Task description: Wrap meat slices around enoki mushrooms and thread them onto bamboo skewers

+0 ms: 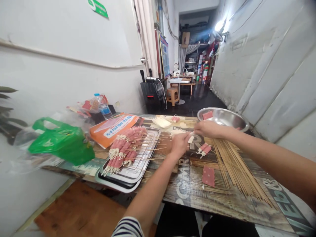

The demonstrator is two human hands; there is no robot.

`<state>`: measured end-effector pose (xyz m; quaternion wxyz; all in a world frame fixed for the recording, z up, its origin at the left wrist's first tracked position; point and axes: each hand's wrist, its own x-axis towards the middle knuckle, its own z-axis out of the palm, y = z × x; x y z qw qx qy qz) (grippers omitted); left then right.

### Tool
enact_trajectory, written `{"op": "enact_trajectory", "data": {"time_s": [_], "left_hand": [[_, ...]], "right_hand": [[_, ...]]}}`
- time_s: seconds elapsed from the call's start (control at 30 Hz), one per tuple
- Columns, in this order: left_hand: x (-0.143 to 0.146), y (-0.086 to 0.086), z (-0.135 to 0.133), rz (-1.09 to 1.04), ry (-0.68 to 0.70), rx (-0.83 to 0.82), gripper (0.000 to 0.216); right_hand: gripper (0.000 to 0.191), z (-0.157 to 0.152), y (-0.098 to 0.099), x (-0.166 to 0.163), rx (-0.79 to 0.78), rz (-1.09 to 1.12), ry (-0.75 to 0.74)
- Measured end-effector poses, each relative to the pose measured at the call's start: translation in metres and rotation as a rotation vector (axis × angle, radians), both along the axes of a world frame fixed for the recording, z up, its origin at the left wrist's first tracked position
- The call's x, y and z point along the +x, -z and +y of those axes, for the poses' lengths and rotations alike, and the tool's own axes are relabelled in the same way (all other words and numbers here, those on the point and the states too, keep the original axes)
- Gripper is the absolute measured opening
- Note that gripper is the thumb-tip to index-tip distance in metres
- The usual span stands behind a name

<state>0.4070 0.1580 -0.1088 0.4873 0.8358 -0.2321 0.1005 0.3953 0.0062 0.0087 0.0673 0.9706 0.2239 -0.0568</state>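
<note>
Pinching one pale bundle (191, 139) between them, left hand (179, 144) and right hand (209, 129) hover just beyond the meat roll (204, 149), right hand nearer.

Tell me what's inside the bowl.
One pink meat slice leans on the far left wall of the bowl. The right hand and the near rim hide most of the bottom.

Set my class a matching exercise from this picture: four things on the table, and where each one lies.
Things
1 green bag
2 metal bowl
3 bare sticks
4 flat meat slice

Places
A far right corner of the table
B left end
C fanned out on the right side
D alone, near the front edge

Pairs: 1-B, 2-A, 3-C, 4-D
</note>
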Motion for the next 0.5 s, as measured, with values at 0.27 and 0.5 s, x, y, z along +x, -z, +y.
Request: {"op": "enact_trajectory", "data": {"time_s": [0.27, 0.5], "left_hand": [[0.01, -0.015, 0.007, 0.383, 0.193, -0.281, 0.022], [0.009, -0.002, 0.002, 0.594, 0.125, -0.532, 0.024]], "right_hand": [[0.021, -0.015, 0.004, -0.014, 0.581, 0.058, 0.273], [0.014, -0.006, 0.048, -0.007, 1.312, 0.271, 0.438]]}}
